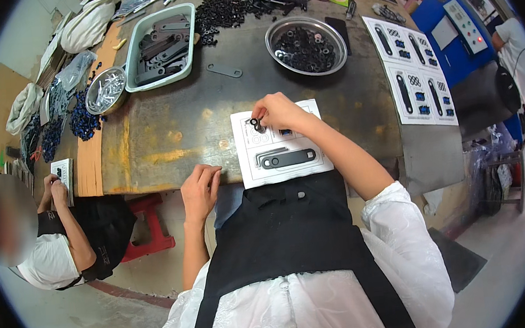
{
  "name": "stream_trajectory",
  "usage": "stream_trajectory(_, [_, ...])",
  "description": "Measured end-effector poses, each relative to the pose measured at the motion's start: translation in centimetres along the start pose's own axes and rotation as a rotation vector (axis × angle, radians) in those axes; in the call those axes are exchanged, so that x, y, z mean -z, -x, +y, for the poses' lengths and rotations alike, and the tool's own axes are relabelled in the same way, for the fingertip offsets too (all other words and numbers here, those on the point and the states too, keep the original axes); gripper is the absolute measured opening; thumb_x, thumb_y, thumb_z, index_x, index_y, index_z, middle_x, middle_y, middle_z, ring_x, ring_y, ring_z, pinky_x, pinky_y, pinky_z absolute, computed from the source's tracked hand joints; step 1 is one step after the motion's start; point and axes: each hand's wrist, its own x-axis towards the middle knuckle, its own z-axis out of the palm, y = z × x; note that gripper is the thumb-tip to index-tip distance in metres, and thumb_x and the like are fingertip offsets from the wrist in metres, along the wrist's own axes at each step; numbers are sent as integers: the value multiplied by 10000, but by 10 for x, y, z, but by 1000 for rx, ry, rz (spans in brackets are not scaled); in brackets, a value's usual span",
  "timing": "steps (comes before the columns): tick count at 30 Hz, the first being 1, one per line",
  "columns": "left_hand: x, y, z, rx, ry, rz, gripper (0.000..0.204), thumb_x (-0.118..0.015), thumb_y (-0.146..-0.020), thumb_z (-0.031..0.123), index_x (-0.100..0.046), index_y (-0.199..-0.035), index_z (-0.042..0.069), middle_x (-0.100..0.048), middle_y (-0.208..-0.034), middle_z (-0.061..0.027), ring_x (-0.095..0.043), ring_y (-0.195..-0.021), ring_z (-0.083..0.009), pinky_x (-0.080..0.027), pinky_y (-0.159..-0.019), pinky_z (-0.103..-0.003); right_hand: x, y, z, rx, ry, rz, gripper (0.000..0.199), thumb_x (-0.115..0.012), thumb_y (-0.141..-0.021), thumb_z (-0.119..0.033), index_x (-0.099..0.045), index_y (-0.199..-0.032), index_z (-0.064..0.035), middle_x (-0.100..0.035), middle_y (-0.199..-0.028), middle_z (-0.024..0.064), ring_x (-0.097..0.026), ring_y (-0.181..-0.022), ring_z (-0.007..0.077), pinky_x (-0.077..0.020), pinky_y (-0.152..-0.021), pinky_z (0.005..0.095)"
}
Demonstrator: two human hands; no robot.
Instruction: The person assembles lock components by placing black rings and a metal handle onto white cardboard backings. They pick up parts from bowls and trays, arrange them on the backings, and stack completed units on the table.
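Observation:
A white printed sheet (pixel 251 176) lies in front of me at the table's near edge. Along its lower part rests a black flat bar with rounded ends (pixel 289 158). Over the upper part, my right hand (pixel 280 114) has its fingers pinched at small black rings (pixel 256 124); how many it grips I cannot make out. My left hand (pixel 200 191) is left of the sheet at the table edge, fingers loosely apart and holding nothing. Beyond the right hand stands a round steel bowl (pixel 272 57) of black rings.
A pale green tub (pixel 131 63) holds dark flat bars. One loose bar (pixel 224 70) lies beside it. A small metal bowl (pixel 90 104) of silver pins and piles of black parts (pixel 224 11) stand farther off. Printed sheets (pixel 413 69) lie right. A co-worker (pixel 55 257) sits left.

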Motion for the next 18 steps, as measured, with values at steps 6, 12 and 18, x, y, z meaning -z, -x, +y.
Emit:
stream_trajectory(6, [-12,5,3,-27,59,-44,71,-692,-902,96,-721,-967,97,-645,-875,-57,-653,-725,-245,-511,-627,-355,-4,15,3,1,-83,170,323,-804,-745,-80,-723,-1053,-24,-716,-976,136,-696,-923,295,-546,-840,391])
stream_trajectory(12, [-33,-44,25,-78,75,-101,234,-668,-851,88,-726,-1065,164,-566,-810,-38,-618,-676,-231,-495,-587,-364,3,46,-18,31,71,252,164,-660,-870,-60,-765,-990,-99,-638,-976,150,-663,-926,340,-536,-842,433])
stream_trajectory(18, [-71,-72,16,-180,-130,-122,355,-701,-814,114,-741,-1153,212,-552,-812,-35,-609,-703,-223,-510,-614,-359,-43,81,-22,91,280,367,220,-616,-890,-105,-766,-1047,-141,-575,-993,91,-637,-935,271,-541,-748,400])
